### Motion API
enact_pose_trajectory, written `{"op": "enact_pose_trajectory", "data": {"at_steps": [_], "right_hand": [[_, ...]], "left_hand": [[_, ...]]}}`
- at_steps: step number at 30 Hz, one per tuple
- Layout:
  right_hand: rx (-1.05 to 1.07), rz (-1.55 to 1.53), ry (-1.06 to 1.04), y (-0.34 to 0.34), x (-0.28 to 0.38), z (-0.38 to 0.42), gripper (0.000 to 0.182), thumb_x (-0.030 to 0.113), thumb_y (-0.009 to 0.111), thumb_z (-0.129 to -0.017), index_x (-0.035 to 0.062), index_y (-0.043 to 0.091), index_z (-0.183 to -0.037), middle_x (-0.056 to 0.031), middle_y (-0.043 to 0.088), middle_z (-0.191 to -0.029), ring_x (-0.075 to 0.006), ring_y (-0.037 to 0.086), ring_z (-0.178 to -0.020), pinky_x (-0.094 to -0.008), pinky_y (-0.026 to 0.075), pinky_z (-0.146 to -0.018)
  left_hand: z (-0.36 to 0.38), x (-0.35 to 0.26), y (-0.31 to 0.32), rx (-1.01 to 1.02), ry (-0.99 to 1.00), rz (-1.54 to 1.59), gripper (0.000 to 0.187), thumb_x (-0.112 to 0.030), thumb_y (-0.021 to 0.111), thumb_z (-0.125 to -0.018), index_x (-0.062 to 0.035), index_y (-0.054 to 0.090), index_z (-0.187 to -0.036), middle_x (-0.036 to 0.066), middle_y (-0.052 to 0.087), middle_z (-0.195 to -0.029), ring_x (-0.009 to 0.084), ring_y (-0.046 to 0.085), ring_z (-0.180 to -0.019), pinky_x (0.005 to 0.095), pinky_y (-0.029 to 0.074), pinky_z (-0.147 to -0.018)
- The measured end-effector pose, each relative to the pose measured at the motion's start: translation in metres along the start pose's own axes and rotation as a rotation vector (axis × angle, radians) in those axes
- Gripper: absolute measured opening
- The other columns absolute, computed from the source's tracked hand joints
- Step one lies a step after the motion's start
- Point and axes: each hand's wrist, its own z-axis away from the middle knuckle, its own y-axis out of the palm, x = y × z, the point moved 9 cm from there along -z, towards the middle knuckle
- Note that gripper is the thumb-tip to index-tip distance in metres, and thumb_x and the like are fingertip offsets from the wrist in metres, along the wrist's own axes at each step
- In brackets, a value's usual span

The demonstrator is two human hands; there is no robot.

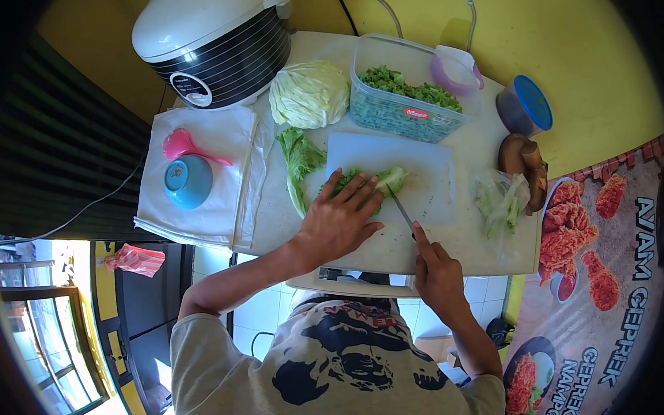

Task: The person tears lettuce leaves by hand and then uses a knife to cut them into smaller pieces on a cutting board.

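Observation:
My left hand (345,212) lies flat with fingers spread over green lettuce (394,180), pressing it onto the white cutting board (428,163). Part of the lettuce is hidden under the palm. In my right hand (438,268) is a knife (401,208), its handle wrapped by the fingers and its blade slanting up to the lettuce's right end. Another lettuce leaf (299,162) rests at the board's left edge. Behind the board, a clear plastic container (441,131) holds chopped greens. A pale cabbage (309,95) sits to the left of that container.
A rice cooker (213,53) stands at the back left. Nearer, a blue bowl (188,182) and pink ladle (179,145) rest on white plastic sheets (221,130). On the right are a plastic bag with green scraps (502,202), a brown object (520,163) and a blue-lidded tub (524,104).

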Motion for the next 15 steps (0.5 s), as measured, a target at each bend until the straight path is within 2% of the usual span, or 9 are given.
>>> {"op": "enact_pose_trajectory", "data": {"at_steps": [4,15], "right_hand": [[0.029,0.038,-0.016,-0.001,0.002,-0.007,0.068,0.001,0.064,-0.092,0.0111,0.047,-0.157,-0.0088,0.059,-0.076,-0.0264,0.06,-0.052,-0.0408,0.053,-0.05],[-0.005,0.072,-0.075,0.013,0.004,-0.052,0.069,0.005,0.064,-0.093,0.0144,0.044,-0.158,-0.0115,0.063,-0.079,-0.0299,0.064,-0.054,-0.0429,0.054,-0.05]], "left_hand": [[-0.001,0.001,0.0,-0.032,0.027,0.024,0.046,-0.035,0.069,-0.097,-0.0063,0.065,-0.133,0.016,0.064,-0.142,0.032,0.056,-0.138,0.055,0.033,-0.122],[0.0,0.002,0.001,-0.007,0.005,0.031,0.049,-0.032,0.069,-0.097,-0.0089,0.063,-0.14,0.014,0.063,-0.144,0.0302,0.054,-0.141,0.0533,0.032,-0.124]]}}
